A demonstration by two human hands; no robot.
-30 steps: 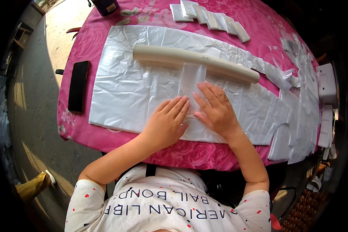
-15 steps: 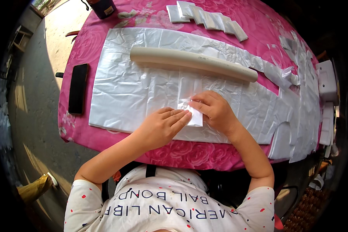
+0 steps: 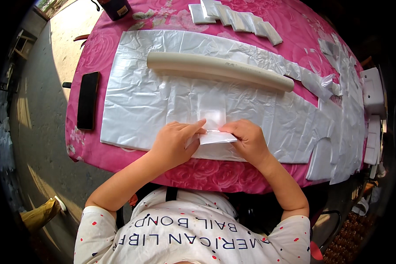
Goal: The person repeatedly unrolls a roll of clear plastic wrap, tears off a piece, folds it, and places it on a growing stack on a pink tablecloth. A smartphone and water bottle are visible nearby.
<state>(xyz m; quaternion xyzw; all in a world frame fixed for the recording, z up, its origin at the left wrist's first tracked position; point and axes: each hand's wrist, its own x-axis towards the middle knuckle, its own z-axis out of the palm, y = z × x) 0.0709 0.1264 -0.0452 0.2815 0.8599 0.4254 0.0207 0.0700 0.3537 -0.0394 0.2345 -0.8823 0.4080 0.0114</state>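
My left hand [image 3: 175,140] and my right hand [image 3: 245,140] grip opposite sides of a small folded strip of thin white plastic film [image 3: 216,138]. Thumbs and fingertips pinch along its fold, and its near flap stands slightly raised. The strip's far part lies flat, stretching away from me toward a long off-white plastic pipe [image 3: 220,69]. Beneath all this spreads a wide, wrinkled stack of white plastic film [image 3: 134,103]. Some of the strip's edges are hidden by my fingers.
Several flat folded film packets [image 3: 240,22] overlap in a row at the far side of the pink floral tablecloth [image 3: 202,176]. A black phone [image 3: 88,101] lies at left, a dark cup [image 3: 115,9] stands far left, and loose film pieces [image 3: 345,114] drape over the right side.
Both hands have drawn slightly nearer to me and apart, from pressing on the strip to pinching its two sides. The folded end now lifts, and its far part shows more.
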